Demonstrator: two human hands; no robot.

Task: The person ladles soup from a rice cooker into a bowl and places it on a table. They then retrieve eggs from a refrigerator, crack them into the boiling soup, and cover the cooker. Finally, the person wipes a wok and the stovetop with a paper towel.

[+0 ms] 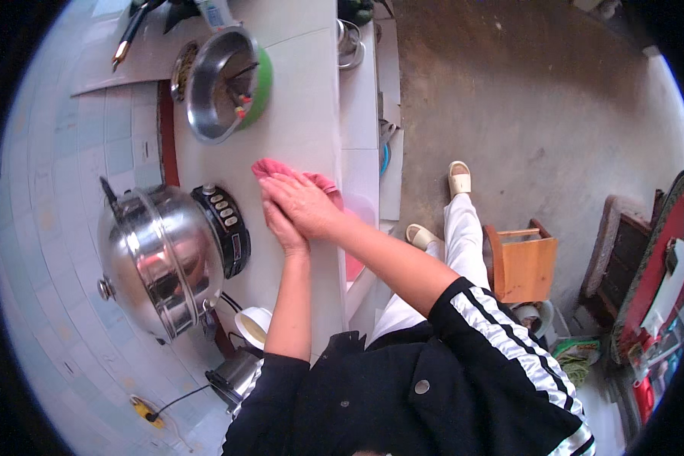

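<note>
My right hand [305, 205] lies over and against my left hand [280, 227], above the white countertop near its edge. A pink cloth [269, 166] is held between them and sticks out past the fingertips and beside the right hand; its middle is hidden by the hands. Just left of them stands a rounded stainless-steel electric cooker [159, 256] with a black control base bearing buttons. Farther up the counter is a steel basin [205, 108] with a green outside and a dark-handled utensil in it.
Beside the basin sits a small dish [181, 71]. A white bowl [255, 326] and a steel kettle-like vessel [236, 376] stand near my left arm. Below the counter edge is a pink container [354, 265]. A wooden stool [525, 268] stands on the floor behind my legs.
</note>
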